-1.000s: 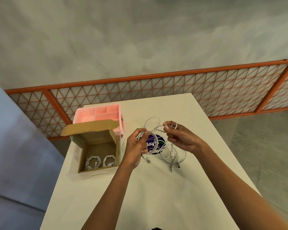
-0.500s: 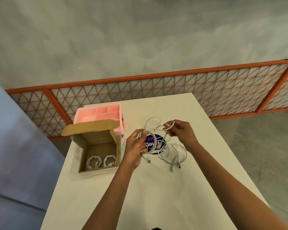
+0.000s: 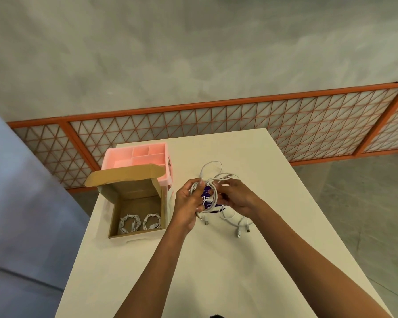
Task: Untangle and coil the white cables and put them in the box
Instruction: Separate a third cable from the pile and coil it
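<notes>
- The left hand is closed around a coil of white cable, gripping its left side with curled fingers and holding it just above the table.
- The right hand is curled against the coil's right side and seems to pinch a strand there. The exact grip is partly hidden.
- The coil is unfinished: a loop trails off beyond the hands, and a plug hangs below the left hand.
- Under and just right of the hands lie loose cables in overlapping curves, with two plug ends near the table's middle. I cannot tell how many cables these are, or whether any are knotted with the one in hand.
- A purple disc with white lettering shows through the coil. It seems to lie on the table.
- The box stands open to the left, near the left hand but apart from it. Two finished coils lie side by side on its floor, with room behind them.
- A pink tray sits behind the box, touching its flap.
- My judgement is that the task is roughly half done. Two cables are stowed and a third is being wound. What remains is to finish and box it, then separate, coil and box the loose cables.
</notes>
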`<control>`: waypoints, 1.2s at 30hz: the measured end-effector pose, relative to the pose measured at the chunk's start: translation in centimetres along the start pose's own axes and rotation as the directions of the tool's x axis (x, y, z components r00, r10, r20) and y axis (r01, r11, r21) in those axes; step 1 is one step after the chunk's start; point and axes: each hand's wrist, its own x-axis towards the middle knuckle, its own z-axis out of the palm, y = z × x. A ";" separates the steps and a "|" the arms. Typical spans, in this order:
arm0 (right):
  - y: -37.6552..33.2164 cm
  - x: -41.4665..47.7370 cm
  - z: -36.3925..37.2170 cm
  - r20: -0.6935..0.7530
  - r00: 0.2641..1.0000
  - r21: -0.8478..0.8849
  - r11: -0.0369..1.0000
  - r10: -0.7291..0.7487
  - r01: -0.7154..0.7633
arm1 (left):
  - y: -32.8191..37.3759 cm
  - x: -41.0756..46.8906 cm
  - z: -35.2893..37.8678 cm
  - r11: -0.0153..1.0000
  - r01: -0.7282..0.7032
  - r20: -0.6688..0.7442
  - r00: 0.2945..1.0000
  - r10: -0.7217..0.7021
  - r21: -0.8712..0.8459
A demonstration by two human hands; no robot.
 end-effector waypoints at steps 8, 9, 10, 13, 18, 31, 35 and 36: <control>-1.1 -1.3 0.4 0.146 0.989 -0.243 0.970 0.017 0.019 | -0.1 -0.2 0.4 0.998 -0.047 -0.110 0.993 0.052 0.044; -1.1 -1.3 0.3 0.154 0.988 -0.231 0.973 0.018 0.019 | 0.0 -0.2 0.4 0.997 -0.055 -0.117 0.991 0.060 0.046; -1.0 -1.3 0.1 0.165 0.986 -0.212 0.977 0.016 0.019 | 0.1 -0.2 0.4 0.997 -0.064 -0.122 0.990 0.070 0.052; -1.0 -1.4 -0.3 0.214 0.977 -0.146 0.989 0.013 0.019 | 0.2 0.1 0.3 0.994 -0.081 -0.129 0.988 0.089 0.068; -0.4 -1.1 0.1 0.264 0.964 -0.021 1.000 -0.013 0.020 | 0.1 0.5 0.5 0.995 -0.066 -0.141 0.987 0.077 0.077; -0.8 -1.4 1.0 -0.047 0.993 -0.624 0.779 -0.113 0.059 | -1.4 1.2 0.0 0.972 -0.105 -0.197 0.969 0.148 0.211; -2.0 -1.8 1.5 -0.169 0.975 -0.728 0.685 -0.147 -0.023 | -2.2 2.0 -0.2 0.936 -0.122 -0.230 0.951 0.206 0.330; -2.3 -1.9 1.5 -0.171 0.975 -0.704 0.710 -0.141 -0.020 | -2.3 2.1 -0.3 0.924 -0.136 -0.239 0.943 0.231 0.356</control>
